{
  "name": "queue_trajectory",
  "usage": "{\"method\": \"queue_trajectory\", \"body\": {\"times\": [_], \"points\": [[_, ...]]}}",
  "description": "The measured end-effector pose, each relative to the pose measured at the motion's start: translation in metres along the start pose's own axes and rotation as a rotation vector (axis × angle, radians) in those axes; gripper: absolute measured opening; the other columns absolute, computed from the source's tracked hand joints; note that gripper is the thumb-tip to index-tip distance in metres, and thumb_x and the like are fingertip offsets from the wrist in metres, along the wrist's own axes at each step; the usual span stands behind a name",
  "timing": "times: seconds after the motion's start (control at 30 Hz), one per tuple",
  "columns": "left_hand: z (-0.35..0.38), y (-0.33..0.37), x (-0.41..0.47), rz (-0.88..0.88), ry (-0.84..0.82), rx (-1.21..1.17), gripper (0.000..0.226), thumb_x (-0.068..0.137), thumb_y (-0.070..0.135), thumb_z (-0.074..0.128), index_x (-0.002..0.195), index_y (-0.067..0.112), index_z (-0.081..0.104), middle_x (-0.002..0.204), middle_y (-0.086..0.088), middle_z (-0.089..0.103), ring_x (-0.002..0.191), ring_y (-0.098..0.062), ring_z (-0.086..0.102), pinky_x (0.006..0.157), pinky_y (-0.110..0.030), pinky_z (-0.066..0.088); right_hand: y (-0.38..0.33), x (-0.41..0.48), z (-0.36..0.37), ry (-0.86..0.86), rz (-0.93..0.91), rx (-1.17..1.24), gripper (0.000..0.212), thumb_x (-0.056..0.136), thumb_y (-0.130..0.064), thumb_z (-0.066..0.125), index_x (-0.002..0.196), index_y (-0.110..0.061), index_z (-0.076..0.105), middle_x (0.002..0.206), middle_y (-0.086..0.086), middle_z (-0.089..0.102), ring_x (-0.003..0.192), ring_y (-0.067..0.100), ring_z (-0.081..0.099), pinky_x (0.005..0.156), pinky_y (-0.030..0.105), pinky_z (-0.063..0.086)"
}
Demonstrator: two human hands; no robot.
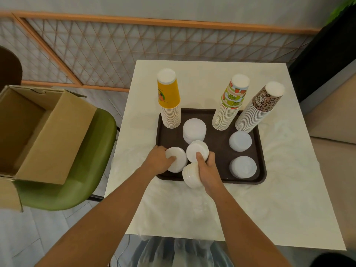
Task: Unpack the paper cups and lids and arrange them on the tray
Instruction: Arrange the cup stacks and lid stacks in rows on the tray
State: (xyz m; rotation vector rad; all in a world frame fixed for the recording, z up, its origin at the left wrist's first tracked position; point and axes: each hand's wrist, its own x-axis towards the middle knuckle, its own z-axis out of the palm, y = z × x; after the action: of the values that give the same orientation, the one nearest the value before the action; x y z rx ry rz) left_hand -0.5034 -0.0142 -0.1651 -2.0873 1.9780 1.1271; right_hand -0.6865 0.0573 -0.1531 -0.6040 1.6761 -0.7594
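Lids [197, 151] sit in stacks at the tray's [217, 120] near edge. Left hand [159, 160] clamps one stack [176, 159]; right hand [209, 166] clamps two. The tilted lower stack [190, 176] overhangs the rim and may slip off.

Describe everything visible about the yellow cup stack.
The yellow cup stack is a tall column of nested paper cups standing upside down, white base on top. Only the top cup shows its yellow wall with an orange and green fruit print; below it just white rolled rims show, packed close. It stands about upright in the far left corner of the dark tray, touched by neither hand.
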Motion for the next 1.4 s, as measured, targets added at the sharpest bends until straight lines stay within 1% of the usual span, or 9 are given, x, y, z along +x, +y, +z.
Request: {"method": "queue_trajectory", "body": {"times": [0.27,0.37,0.57,0.73,0.9,1.0,1.13,1.27,1.4], "points": [[-0.002,0.003,0.000,-0.027,-0.007,0.085,0.058,0.103,0.044,0.060,0.154,0.026,0.041,0.149,-0.009,0.053,0.131,-0.029,0.055,0.108,-0.040,0.048,0.001,0.003,0.005,-0.100,0.051,0.015,0.037,0.104,-0.055,0.049,0.133,-0.036,0.036,0.122,-0.001,0.054,0.115,0.023,0.057,0.104,0.057,0.052],[-0.003,0.004,-0.001,-0.043,-0.001,0.137,0.056,0.103,0.046,0.057,0.153,0.026,0.043,0.147,-0.008,0.054,0.128,-0.028,0.056,0.106,-0.039,0.049,-0.003,0.003,0.004,-0.116,0.057,0.022,0.036,0.104,-0.054,0.049,0.134,-0.038,0.036,0.122,-0.002,0.054,0.115,0.023,0.057,0.105,0.057,0.052],[-0.008,0.008,-0.002,-0.029,-0.010,0.074,0.060,0.103,0.044,0.060,0.155,0.022,0.041,0.152,-0.008,0.053,0.133,-0.030,0.055,0.110,-0.043,0.047,-0.004,0.001,-0.010,-0.085,0.073,0.053,0.038,0.103,-0.056,0.050,0.135,-0.037,0.039,0.126,0.002,0.055,0.116,0.024,0.058,0.102,0.057,0.053],[-0.010,0.012,-0.005,-0.002,-0.033,0.038,0.057,0.104,0.041,0.059,0.154,0.021,0.042,0.152,-0.007,0.053,0.134,-0.030,0.054,0.111,-0.042,0.046,-0.004,0.000,-0.016,-0.144,0.102,0.124,0.042,0.104,-0.055,0.049,0.139,-0.035,0.039,0.127,0.003,0.056,0.117,0.025,0.060,0.100,0.054,0.056],[-0.023,0.021,-0.006,-0.024,0.014,-0.022,0.058,0.105,0.038,0.057,0.158,0.023,0.039,0.157,-0.006,0.049,0.140,-0.031,0.051,0.113,-0.043,0.045,-0.005,0.001,-0.022,-0.024,0.045,0.113,0.036,0.103,-0.056,0.051,0.131,-0.037,0.042,0.124,-0.002,0.056,0.117,0.024,0.058,0.104,0.055,0.052],[-0.037,0.031,-0.004,-0.005,0.133,-0.174,0.049,0.107,0.032,0.056,0.153,0.021,0.048,0.149,-0.005,0.058,0.131,-0.026,0.059,0.109,-0.036,0.048,-0.009,0.001,-0.038,0.157,-0.062,0.100,0.038,0.104,-0.051,0.051,0.136,-0.034,0.042,0.128,-0.005,0.053,0.121,0.022,0.051,0.101,0.045,0.043],[-0.045,0.051,0.003,0.055,0.227,-0.256,0.038,0.108,0.029,0.054,0.145,0.020,0.057,0.139,-0.001,0.065,0.120,-0.019,0.064,0.094,-0.023,0.045,-0.021,0.016,-0.053,0.230,-0.081,0.136,0.049,0.103,-0.055,0.049,0.146,-0.038,0.034,0.138,-0.001,0.049,0.126,0.027,0.050,0.107,0.060,0.046],[-0.033,0.074,0.022,0.044,0.158,-0.230,0.044,0.107,0.040,0.053,0.144,0.017,0.058,0.128,-0.003,0.068,0.101,-0.012,0.058,0.086,-0.024,0.043,-0.039,0.042,-0.054,0.197,-0.079,0.180,0.047,0.105,-0.051,0.050,0.146,-0.034,0.036,0.133,0.002,0.051,0.121,0.028,0.054,0.101,0.058,0.051],[-0.020,0.089,0.044,-0.033,0.074,-0.213,0.050,0.106,0.053,0.049,0.137,0.014,0.059,0.125,-0.005,0.067,0.101,-0.017,0.061,0.084,-0.027,0.044,-0.045,0.065,-0.049,0.169,-0.049,0.222,0.047,0.103,-0.052,0.053,0.144,-0.035,0.038,0.133,0.001,0.052,0.120,0.026,0.056,0.101,0.059,0.052]]}}
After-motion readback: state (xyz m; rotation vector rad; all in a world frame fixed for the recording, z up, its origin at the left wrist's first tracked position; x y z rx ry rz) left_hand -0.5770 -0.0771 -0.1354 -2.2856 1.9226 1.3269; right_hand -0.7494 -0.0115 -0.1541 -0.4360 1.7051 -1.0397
